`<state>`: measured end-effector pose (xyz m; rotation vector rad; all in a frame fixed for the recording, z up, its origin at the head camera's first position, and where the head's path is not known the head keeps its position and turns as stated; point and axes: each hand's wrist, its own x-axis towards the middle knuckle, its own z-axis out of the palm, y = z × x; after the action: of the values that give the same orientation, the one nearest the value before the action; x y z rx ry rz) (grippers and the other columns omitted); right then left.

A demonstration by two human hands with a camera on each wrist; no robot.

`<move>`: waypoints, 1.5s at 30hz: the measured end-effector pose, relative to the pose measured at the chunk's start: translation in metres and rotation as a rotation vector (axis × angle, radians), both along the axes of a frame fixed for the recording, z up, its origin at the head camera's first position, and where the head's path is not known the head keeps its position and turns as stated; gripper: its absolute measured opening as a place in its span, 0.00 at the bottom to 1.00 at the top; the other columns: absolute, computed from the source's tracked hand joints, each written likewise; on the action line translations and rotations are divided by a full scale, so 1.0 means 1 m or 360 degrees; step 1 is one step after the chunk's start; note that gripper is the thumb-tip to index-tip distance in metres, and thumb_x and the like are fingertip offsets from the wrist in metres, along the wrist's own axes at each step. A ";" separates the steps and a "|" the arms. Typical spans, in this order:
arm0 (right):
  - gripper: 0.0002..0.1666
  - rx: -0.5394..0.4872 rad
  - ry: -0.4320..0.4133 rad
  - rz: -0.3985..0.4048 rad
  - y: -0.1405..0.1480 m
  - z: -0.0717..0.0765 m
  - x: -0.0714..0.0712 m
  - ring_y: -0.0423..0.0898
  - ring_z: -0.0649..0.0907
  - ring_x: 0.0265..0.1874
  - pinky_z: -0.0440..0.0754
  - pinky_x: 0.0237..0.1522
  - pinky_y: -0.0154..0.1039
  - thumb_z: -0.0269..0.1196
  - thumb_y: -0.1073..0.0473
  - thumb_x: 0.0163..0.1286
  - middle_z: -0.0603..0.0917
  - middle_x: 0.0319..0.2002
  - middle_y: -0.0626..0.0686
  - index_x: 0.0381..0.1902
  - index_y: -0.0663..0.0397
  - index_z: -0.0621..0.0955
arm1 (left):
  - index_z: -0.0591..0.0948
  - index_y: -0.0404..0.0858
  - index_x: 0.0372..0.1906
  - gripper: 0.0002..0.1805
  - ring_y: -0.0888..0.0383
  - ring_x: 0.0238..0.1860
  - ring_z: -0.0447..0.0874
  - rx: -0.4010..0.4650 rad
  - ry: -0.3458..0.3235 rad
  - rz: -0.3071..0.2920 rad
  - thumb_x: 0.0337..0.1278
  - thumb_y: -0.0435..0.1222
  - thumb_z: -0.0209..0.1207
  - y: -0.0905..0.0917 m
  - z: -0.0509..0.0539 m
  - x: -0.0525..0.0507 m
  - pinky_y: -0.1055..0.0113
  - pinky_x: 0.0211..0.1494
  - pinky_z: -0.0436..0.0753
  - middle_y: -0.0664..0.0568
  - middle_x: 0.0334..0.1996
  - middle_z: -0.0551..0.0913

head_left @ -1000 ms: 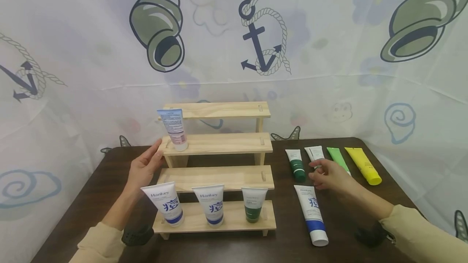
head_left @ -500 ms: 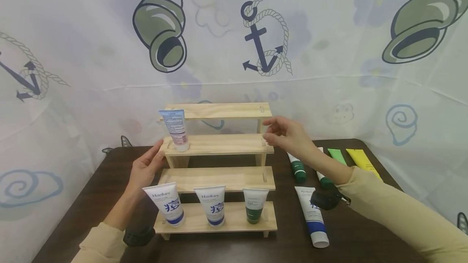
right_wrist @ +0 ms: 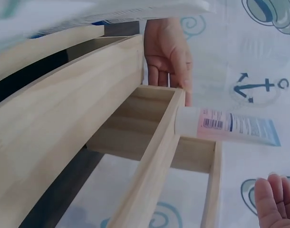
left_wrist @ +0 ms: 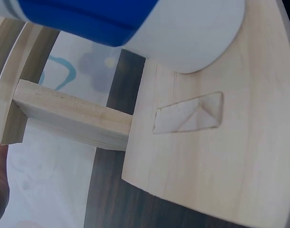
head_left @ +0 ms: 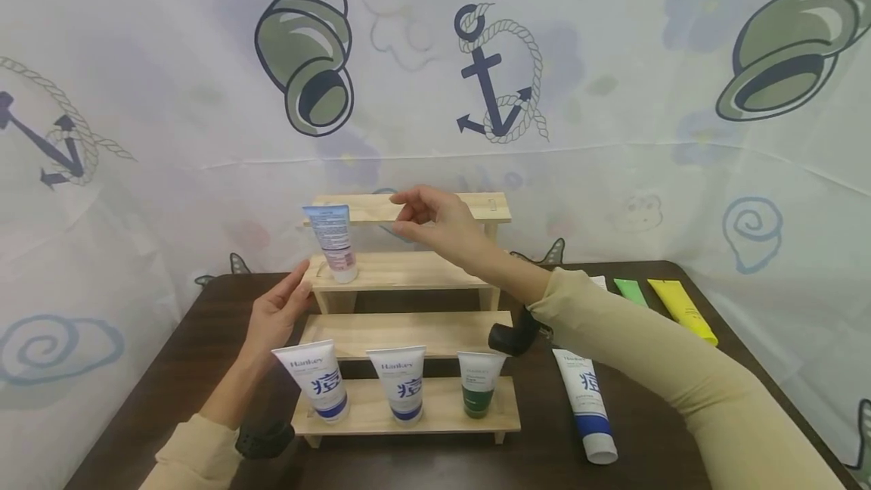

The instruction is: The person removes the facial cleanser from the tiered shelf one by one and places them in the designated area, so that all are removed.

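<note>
A tiered wooden display rack (head_left: 408, 331) stands on the dark table. My left hand (head_left: 275, 316) grips the left end of its second-highest tier, as the right wrist view also shows. On that tier a light blue and pink squeeze tube (head_left: 333, 244) stands on its cap, tilted left. My right hand (head_left: 438, 221) hovers before the top tier, right of this tube and apart from it, fingers loosely bent and holding nothing. Two white-and-blue tubes (head_left: 316, 383) (head_left: 400, 384) and a white-and-green tube (head_left: 478, 384) stand on the lowest tier.
Right of the rack lies a white tube with a blue band (head_left: 587, 407). Behind the right forearm lie a green tube (head_left: 630, 292) and a yellow tube (head_left: 683, 311). Other tubes there are mostly hidden by the sleeve. A patterned cloth (head_left: 612, 59) hangs behind the table.
My right hand has left the tubes lying on the right and moved left and up, across to the rack's upper tiers. My left hand has stayed at the rack's left end.
</note>
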<state>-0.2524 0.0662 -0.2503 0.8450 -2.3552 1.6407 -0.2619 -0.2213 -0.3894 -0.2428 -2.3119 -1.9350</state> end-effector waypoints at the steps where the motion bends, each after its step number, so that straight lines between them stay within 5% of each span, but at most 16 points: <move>1: 0.19 -0.0020 -0.0008 0.0009 -0.003 0.001 -0.001 0.45 0.81 0.35 0.80 0.36 0.30 0.64 0.65 0.62 0.82 0.36 0.56 0.52 0.62 0.77 | 0.61 0.41 0.70 0.33 0.73 0.56 0.73 0.0007 0.0002 0.0002 0.64 0.48 0.53 0.000 0.000 0.000 0.76 0.56 0.74 0.43 0.70 0.59; 10: 0.21 0.0021 -0.0042 0.0033 -0.031 0.001 -0.015 0.47 0.80 0.38 0.79 0.39 0.28 0.65 0.67 0.61 0.80 0.39 0.57 0.53 0.63 0.76 | 0.61 0.41 0.70 0.32 0.67 0.60 0.72 -0.0007 0.0018 0.0007 0.65 0.48 0.52 0.001 0.000 -0.001 0.70 0.59 0.72 0.44 0.70 0.59; 23: 0.22 0.0034 -0.0019 0.0074 -0.059 -0.006 -0.029 0.50 0.82 0.40 0.81 0.42 0.28 0.66 0.69 0.59 0.81 0.41 0.60 0.52 0.65 0.76 | 0.62 0.40 0.70 0.32 0.78 0.49 0.76 0.0035 0.0022 0.0034 0.64 0.48 0.53 0.002 -0.002 -0.001 0.83 0.51 0.75 0.41 0.69 0.61; 34: 0.21 0.0014 -0.0070 0.0084 -0.068 -0.011 -0.032 0.50 0.83 0.41 0.82 0.43 0.30 0.65 0.69 0.60 0.82 0.45 0.60 0.53 0.63 0.76 | 0.62 0.39 0.70 0.33 0.77 0.50 0.76 0.0042 0.0028 0.0020 0.65 0.47 0.53 0.001 -0.003 -0.003 0.69 0.57 0.73 0.41 0.69 0.61; 45: 0.15 0.0082 -0.0041 0.0035 -0.072 -0.015 -0.034 0.48 0.83 0.39 0.82 0.41 0.29 0.63 0.68 0.62 0.84 0.42 0.59 0.48 0.65 0.79 | 0.62 0.39 0.70 0.33 0.76 0.51 0.75 0.0030 0.0027 0.0026 0.65 0.48 0.53 0.001 -0.003 -0.002 0.80 0.52 0.75 0.41 0.69 0.61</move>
<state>-0.2867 -0.0061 -0.2657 0.8675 -2.4241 1.6149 -0.2638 -0.2207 -0.3920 -0.2369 -2.2768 -1.9389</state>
